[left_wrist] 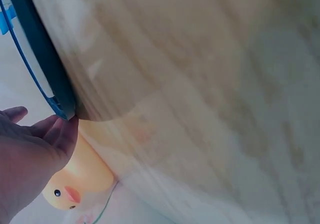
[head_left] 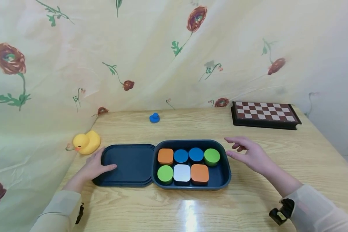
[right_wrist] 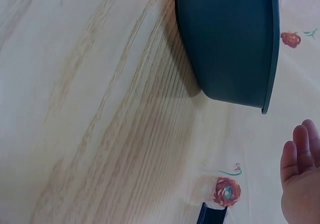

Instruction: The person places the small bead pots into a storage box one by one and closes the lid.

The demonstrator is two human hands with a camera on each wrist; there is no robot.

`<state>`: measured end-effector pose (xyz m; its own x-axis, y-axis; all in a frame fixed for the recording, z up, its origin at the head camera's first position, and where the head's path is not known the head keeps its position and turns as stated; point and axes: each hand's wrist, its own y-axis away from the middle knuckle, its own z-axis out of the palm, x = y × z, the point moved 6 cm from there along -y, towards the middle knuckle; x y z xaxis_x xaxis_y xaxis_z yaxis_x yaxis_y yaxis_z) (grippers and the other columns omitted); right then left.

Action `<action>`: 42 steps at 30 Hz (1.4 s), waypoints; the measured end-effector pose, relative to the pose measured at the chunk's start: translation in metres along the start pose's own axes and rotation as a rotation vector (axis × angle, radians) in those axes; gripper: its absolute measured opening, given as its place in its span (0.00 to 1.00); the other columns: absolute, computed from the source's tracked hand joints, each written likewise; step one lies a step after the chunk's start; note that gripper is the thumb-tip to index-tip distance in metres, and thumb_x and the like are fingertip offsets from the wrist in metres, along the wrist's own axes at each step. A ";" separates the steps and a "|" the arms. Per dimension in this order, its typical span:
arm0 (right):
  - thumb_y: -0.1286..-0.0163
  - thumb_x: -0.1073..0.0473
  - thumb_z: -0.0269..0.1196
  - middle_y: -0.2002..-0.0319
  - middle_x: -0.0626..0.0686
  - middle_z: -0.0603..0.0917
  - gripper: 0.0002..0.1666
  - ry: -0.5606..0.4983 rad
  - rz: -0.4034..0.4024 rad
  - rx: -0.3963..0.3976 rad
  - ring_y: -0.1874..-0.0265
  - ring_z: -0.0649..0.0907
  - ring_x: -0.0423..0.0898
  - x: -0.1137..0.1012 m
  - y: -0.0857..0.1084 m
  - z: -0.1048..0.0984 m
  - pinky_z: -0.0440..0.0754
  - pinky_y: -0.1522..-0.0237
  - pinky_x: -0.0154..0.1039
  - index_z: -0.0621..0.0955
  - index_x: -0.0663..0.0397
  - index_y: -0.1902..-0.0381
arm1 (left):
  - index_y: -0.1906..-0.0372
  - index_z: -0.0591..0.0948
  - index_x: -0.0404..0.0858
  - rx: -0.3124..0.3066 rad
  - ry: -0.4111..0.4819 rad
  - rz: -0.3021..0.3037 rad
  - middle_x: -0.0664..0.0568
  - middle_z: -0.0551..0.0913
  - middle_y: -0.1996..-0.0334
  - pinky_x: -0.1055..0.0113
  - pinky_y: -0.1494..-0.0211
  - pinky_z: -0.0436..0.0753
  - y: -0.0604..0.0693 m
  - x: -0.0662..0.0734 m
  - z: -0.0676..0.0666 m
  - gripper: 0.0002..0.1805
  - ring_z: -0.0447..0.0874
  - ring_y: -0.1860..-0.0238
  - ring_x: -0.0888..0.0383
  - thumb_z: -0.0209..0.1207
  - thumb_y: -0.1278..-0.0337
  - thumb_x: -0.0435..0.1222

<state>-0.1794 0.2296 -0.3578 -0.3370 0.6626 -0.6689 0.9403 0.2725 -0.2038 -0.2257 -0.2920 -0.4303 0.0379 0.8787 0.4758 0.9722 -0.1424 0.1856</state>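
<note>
In the head view, a dark blue box [head_left: 227,180] holds two orange square blocks, a white square block [head_left: 181,173], two blue round blocks and two green round blocks [head_left: 212,156]. Left of it, a flat dark blue lid [head_left: 130,166] lies against the box. My left hand [head_left: 95,166] is at the lid's left edge, its fingers touching the rim while the thumb extends over the top. The left wrist view shows those fingertips at the lid's corner [left_wrist: 62,96]. My right hand [head_left: 250,156] hovers just off the box's right end, fingers loosely bent and holding nothing.
A yellow toy duck [head_left: 88,142] sits beyond my left hand. Farther back are a small blue duck [head_left: 154,118] and, at the right, a checkered game board [head_left: 265,112]. Flowered cloth [head_left: 150,54] hangs behind and left of the wooden table [head_left: 139,207].
</note>
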 end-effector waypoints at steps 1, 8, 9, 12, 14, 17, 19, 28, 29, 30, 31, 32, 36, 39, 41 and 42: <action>0.35 0.54 0.63 0.47 0.57 0.77 0.25 0.001 0.003 0.003 0.56 0.77 0.51 0.000 0.000 0.000 0.78 0.60 0.41 0.76 0.55 0.41 | 0.30 0.46 0.23 0.000 0.007 -0.001 0.22 0.47 0.34 0.32 0.42 0.55 0.000 0.000 0.000 0.59 0.45 0.38 0.21 0.64 0.52 0.56; 0.35 0.54 0.63 0.46 0.57 0.77 0.26 -0.017 0.007 0.002 0.56 0.77 0.50 0.001 0.000 0.000 0.78 0.59 0.42 0.75 0.54 0.40 | 0.30 0.42 0.23 -0.013 0.095 -0.026 0.22 0.45 0.33 0.34 0.40 0.54 0.000 -0.003 -0.007 0.58 0.43 0.36 0.24 0.63 0.49 0.54; 0.35 0.54 0.63 0.46 0.57 0.76 0.26 -0.020 0.008 0.002 0.56 0.77 0.50 0.002 0.001 0.000 0.78 0.59 0.42 0.75 0.54 0.40 | 0.30 0.42 0.23 -0.016 0.110 -0.039 0.22 0.44 0.33 0.34 0.40 0.53 0.001 -0.003 -0.008 0.58 0.41 0.36 0.24 0.63 0.48 0.54; 0.35 0.54 0.63 0.46 0.57 0.76 0.26 -0.025 0.008 -0.001 0.56 0.77 0.50 0.002 0.001 0.000 0.78 0.59 0.41 0.75 0.54 0.40 | 0.29 0.38 0.26 -0.020 0.143 -0.081 0.21 0.42 0.33 0.33 0.41 0.53 0.002 -0.004 -0.010 0.60 0.40 0.36 0.24 0.62 0.48 0.55; 0.35 0.54 0.63 0.46 0.58 0.76 0.27 -0.022 0.010 -0.001 0.56 0.77 0.50 0.003 0.001 0.000 0.78 0.59 0.40 0.74 0.55 0.39 | 0.28 0.37 0.28 -0.013 0.160 -0.096 0.20 0.40 0.35 0.32 0.42 0.54 0.002 -0.005 -0.011 0.61 0.42 0.37 0.24 0.63 0.49 0.55; 0.35 0.54 0.63 0.46 0.58 0.76 0.27 -0.017 0.010 0.001 0.56 0.77 0.51 0.003 0.001 -0.001 0.78 0.59 0.40 0.74 0.55 0.39 | 0.28 0.36 0.30 0.005 0.174 -0.087 0.19 0.39 0.36 0.32 0.42 0.56 0.001 -0.004 -0.014 0.61 0.43 0.38 0.25 0.64 0.50 0.54; 0.34 0.54 0.63 0.46 0.58 0.77 0.27 -0.015 0.010 0.004 0.56 0.77 0.50 0.004 0.001 -0.002 0.78 0.59 0.40 0.74 0.55 0.39 | 0.28 0.36 0.30 0.007 0.176 -0.077 0.20 0.39 0.35 0.32 0.42 0.55 0.000 -0.004 -0.015 0.61 0.43 0.38 0.25 0.64 0.50 0.54; 0.34 0.53 0.62 0.47 0.58 0.78 0.27 -0.002 0.020 0.002 0.56 0.78 0.50 0.004 0.000 -0.003 0.77 0.60 0.37 0.75 0.55 0.40 | 0.28 0.41 0.28 0.047 0.187 -0.052 0.26 0.46 0.31 0.36 0.38 0.53 -0.002 -0.002 -0.022 0.56 0.45 0.33 0.29 0.64 0.47 0.50; 0.34 0.53 0.62 0.47 0.58 0.78 0.26 0.001 0.019 0.003 0.56 0.78 0.50 0.004 -0.001 -0.003 0.77 0.60 0.36 0.75 0.56 0.40 | 0.28 0.42 0.27 0.061 0.186 -0.056 0.26 0.47 0.32 0.37 0.38 0.53 -0.002 -0.002 -0.023 0.56 0.46 0.33 0.29 0.64 0.47 0.50; 0.34 0.53 0.62 0.47 0.58 0.78 0.26 0.001 0.019 0.002 0.56 0.78 0.50 0.004 -0.001 -0.003 0.77 0.60 0.36 0.75 0.56 0.40 | 0.28 0.43 0.27 0.074 0.180 -0.060 0.26 0.48 0.32 0.37 0.38 0.54 -0.002 -0.001 -0.025 0.55 0.47 0.34 0.29 0.63 0.47 0.49; 0.34 0.53 0.62 0.47 0.58 0.78 0.26 0.002 0.019 0.001 0.57 0.78 0.50 0.004 -0.002 -0.003 0.77 0.60 0.35 0.75 0.56 0.40 | 0.28 0.44 0.27 0.088 0.176 -0.063 0.26 0.49 0.32 0.37 0.38 0.54 -0.001 0.000 -0.027 0.54 0.47 0.34 0.29 0.63 0.46 0.49; 0.34 0.53 0.62 0.47 0.58 0.78 0.26 0.004 0.018 0.001 0.57 0.78 0.50 0.004 -0.002 -0.004 0.77 0.60 0.35 0.75 0.56 0.40 | 0.29 0.46 0.26 0.099 0.173 -0.068 0.25 0.50 0.33 0.37 0.38 0.55 -0.001 0.000 -0.028 0.53 0.48 0.34 0.29 0.63 0.46 0.50; 0.34 0.51 0.62 0.47 0.57 0.78 0.27 0.012 0.028 -0.003 0.57 0.77 0.49 0.004 -0.002 -0.004 0.76 0.61 0.32 0.75 0.56 0.40 | 0.29 0.49 0.27 0.127 0.168 -0.083 0.26 0.51 0.32 0.38 0.37 0.55 0.001 -0.001 -0.031 0.51 0.48 0.34 0.30 0.62 0.45 0.51; 0.34 0.50 0.61 0.47 0.56 0.78 0.27 0.016 0.036 -0.004 0.57 0.77 0.49 0.005 -0.002 -0.004 0.76 0.61 0.32 0.74 0.55 0.40 | 0.29 0.51 0.28 0.158 0.173 -0.083 0.28 0.52 0.32 0.38 0.37 0.54 0.002 0.000 -0.035 0.50 0.48 0.33 0.32 0.62 0.45 0.51; 0.34 0.50 0.61 0.47 0.56 0.78 0.28 0.014 0.035 -0.003 0.57 0.77 0.49 0.004 -0.004 -0.004 0.76 0.61 0.32 0.74 0.55 0.39 | 0.29 0.51 0.29 0.198 0.206 -0.069 0.29 0.52 0.32 0.38 0.37 0.54 0.003 0.001 -0.040 0.49 0.48 0.33 0.32 0.62 0.45 0.51; 0.34 0.51 0.61 0.47 0.57 0.78 0.28 0.007 0.030 0.000 0.57 0.77 0.49 0.004 -0.005 -0.005 0.76 0.61 0.32 0.74 0.55 0.39 | 0.29 0.52 0.30 0.225 0.221 -0.060 0.30 0.52 0.31 0.37 0.38 0.54 0.004 0.003 -0.043 0.49 0.48 0.33 0.33 0.62 0.45 0.51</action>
<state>-0.1854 0.2339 -0.3559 -0.3090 0.6754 -0.6696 0.9500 0.2527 -0.1835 -0.2314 -0.3099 -0.3912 -0.0477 0.7586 0.6498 0.9988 0.0325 0.0354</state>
